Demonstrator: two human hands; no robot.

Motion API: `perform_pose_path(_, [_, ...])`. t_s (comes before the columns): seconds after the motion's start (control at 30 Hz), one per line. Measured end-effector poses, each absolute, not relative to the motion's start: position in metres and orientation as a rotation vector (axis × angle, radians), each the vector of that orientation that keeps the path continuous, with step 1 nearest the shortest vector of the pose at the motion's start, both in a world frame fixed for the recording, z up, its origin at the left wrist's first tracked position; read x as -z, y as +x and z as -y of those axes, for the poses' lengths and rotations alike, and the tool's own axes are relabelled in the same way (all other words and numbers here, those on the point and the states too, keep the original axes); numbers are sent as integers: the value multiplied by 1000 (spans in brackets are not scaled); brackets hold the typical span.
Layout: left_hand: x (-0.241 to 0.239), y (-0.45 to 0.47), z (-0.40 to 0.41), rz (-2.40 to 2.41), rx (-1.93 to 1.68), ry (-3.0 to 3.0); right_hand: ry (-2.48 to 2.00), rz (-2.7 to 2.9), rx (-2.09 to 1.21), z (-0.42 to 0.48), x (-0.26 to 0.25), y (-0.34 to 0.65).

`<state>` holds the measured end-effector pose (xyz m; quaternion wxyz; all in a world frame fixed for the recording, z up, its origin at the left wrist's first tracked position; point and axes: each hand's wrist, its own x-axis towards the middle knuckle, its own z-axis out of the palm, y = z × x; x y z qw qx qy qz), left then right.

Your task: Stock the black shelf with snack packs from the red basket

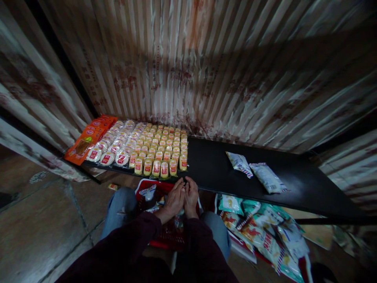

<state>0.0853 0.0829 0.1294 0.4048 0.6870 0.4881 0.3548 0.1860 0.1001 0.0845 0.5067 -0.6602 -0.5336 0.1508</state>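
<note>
My left hand (173, 200) and my right hand (191, 196) are pressed together above a red basket (153, 188) that sits on my lap. Their fingers curl round something small that I cannot make out. Both hands hover at the front edge of a black shelf (212, 165). Just beyond them lie rows of small yellow snack packets (160, 151), with white packets (116, 147) and orange packets (88, 139) further left. Dark sleeves cover both forearms.
Two white striped packets (256, 171) lie on the right part of the shelf. A heap of green and white snack bags (262, 230) lies on the floor at my right. Corrugated striped walls close in behind and on both sides. Tiled floor shows at left.
</note>
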Motion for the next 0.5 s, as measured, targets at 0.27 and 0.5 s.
perform_pose_path(0.27, [-124, 75, -83, -1178, -786, 1911, -1573, 1547, -327, -76, -77, 178])
perform_pose_path(0.5, [-66, 55, -40, -1376, -565, 1823, -1715, 1480, -448, -24, -34, 153])
